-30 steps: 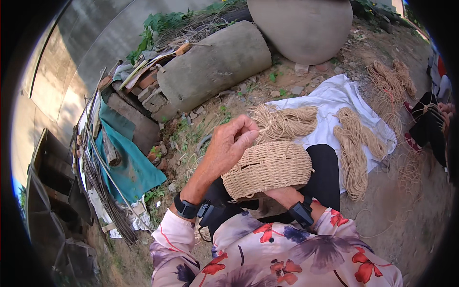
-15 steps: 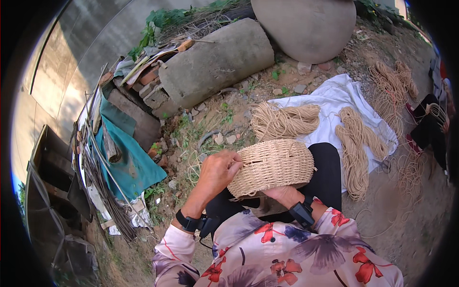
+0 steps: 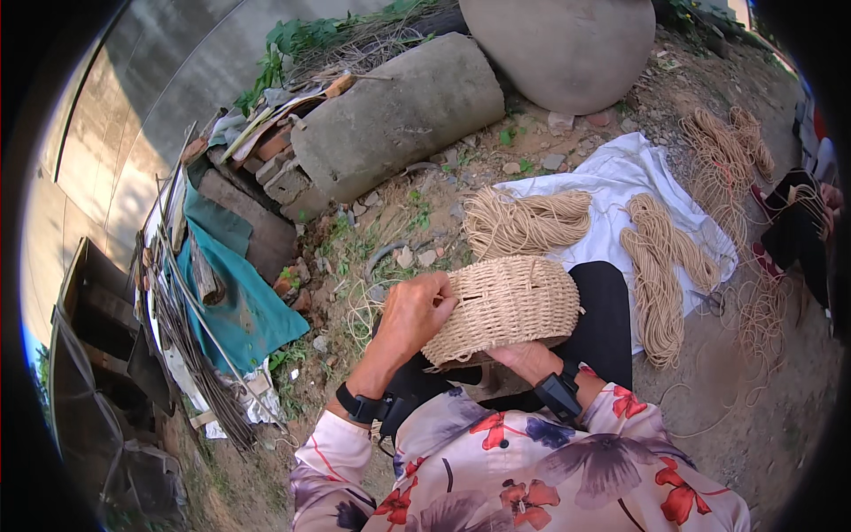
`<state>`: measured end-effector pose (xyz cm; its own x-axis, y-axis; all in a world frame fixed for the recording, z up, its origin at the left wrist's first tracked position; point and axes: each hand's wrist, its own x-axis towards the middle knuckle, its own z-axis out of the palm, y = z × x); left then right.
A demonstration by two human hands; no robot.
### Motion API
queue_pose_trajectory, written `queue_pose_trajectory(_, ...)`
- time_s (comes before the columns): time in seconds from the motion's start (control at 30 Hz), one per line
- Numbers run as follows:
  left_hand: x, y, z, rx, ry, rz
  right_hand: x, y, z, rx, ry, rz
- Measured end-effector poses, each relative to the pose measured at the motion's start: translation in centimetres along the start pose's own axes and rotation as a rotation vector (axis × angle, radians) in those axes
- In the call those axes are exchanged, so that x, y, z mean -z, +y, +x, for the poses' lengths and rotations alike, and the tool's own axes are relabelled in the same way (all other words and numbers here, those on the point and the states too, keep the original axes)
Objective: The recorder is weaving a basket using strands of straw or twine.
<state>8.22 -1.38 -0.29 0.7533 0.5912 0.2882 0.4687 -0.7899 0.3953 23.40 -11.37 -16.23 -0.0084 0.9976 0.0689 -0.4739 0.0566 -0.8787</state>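
A pale woven basket (image 3: 514, 306) rests tilted over my lap, its wall facing up and a dark slot showing in the weave near its upper left. My left hand (image 3: 415, 310) is at the basket's left side, thumb and fingers pinched together close to that slot; whatever lies between them is too small to make out. From below, my right hand (image 3: 525, 359) grips the basket's near edge, with its fingertips hidden by the basket. Both wrists wear black bands.
Bundles of tan cord (image 3: 527, 222) lie on and beside a white cloth (image 3: 612, 173) ahead and to the right. Another person's dark-clad legs (image 3: 789, 222) are at far right. Left are a teal sheet (image 3: 235, 301), thin sticks and a concrete cylinder (image 3: 399, 115).
My left hand has shifted slightly up and to the right along the basket, still pinched. The basket and my right hand stay almost where they were.
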Motion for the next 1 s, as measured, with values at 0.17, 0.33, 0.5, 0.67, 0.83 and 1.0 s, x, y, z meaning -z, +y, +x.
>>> queue_pose_trajectory(0.17,-0.8,-1.1,-0.7,0.118,0.029,-0.294,0.4,0.3,-0.2,0.013,-0.015,-0.217)
queue_pose_trajectory(0.33,-0.4,-3.1,-3.1,0.294,-0.023,-0.472,0.5,1.2,-0.9,0.104,-0.073,-0.816)
queue_pose_trajectory(0.5,0.4,-4.8,-6.1,0.449,-0.14,-0.65,-0.5,2.1,-0.9,0.193,-0.072,-1.203)
queue_pose_trajectory(0.67,-0.7,-4.4,-6.6,0.38,0.007,-0.691,-0.6,2.2,-0.6,0.248,-0.032,-1.374)
queue_pose_trajectory(0.83,-1.1,-3.7,-6.9,0.197,0.266,-0.355,-1.0,1.9,0.2,0.28,0.035,-1.471)
queue_pose_trajectory(1.0,-1.7,-3.4,-7.4,0.076,0.301,-0.153,-1.4,1.7,1.0,0.239,0.046,-1.431)
